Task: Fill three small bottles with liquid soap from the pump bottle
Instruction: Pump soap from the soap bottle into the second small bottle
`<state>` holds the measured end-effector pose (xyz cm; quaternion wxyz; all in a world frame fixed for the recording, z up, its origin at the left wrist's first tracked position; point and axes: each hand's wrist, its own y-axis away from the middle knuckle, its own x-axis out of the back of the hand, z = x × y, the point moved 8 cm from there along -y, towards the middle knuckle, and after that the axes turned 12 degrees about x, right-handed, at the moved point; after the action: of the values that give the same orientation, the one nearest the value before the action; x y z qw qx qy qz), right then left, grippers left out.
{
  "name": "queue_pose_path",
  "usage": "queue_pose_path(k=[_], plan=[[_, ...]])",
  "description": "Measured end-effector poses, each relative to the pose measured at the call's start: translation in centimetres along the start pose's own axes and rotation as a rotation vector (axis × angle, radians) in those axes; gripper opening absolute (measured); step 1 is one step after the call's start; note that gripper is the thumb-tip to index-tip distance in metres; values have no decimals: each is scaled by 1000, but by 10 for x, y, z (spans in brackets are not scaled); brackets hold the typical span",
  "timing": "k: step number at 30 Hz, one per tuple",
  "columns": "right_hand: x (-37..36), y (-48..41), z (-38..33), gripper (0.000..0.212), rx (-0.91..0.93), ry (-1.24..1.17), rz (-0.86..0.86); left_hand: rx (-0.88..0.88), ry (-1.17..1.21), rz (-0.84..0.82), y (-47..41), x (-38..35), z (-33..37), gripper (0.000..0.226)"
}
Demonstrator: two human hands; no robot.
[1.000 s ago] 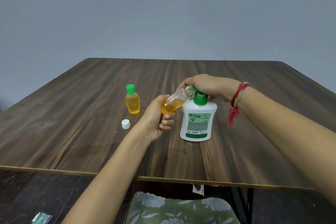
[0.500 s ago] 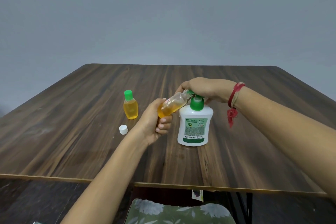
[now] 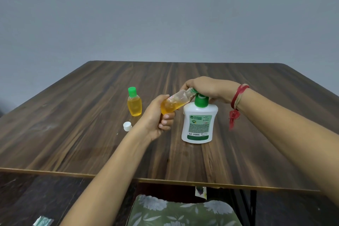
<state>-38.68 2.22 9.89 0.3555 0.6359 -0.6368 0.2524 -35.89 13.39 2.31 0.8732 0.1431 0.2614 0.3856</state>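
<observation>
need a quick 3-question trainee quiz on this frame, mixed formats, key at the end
1. True or false: the left hand holds the open bottle upright.
2. What lies loose on the table beside the capped bottle? A) white cap B) green cap C) spoon
3. Fill in: the right hand sits on top of the pump bottle, over its ___.
Key: 1 false, it is tilted, mouth toward the pump; 2 A; 3 pump head.
</observation>
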Motion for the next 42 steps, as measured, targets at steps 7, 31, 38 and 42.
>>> queue_pose_path(k=[7, 31, 38, 42], plan=[[1, 1, -4, 33, 10, 39, -14, -10, 16, -1, 3, 0, 0, 40], [1, -1, -2, 31, 24, -28, -6, -20, 27, -27, 0, -2, -2, 40], [-1, -1, -3, 34, 39, -31, 1, -12, 24, -38, -3, -5, -7, 40], [2, 0, -4, 32, 11, 24, -21, -7, 30, -42, -2, -6, -7, 40]])
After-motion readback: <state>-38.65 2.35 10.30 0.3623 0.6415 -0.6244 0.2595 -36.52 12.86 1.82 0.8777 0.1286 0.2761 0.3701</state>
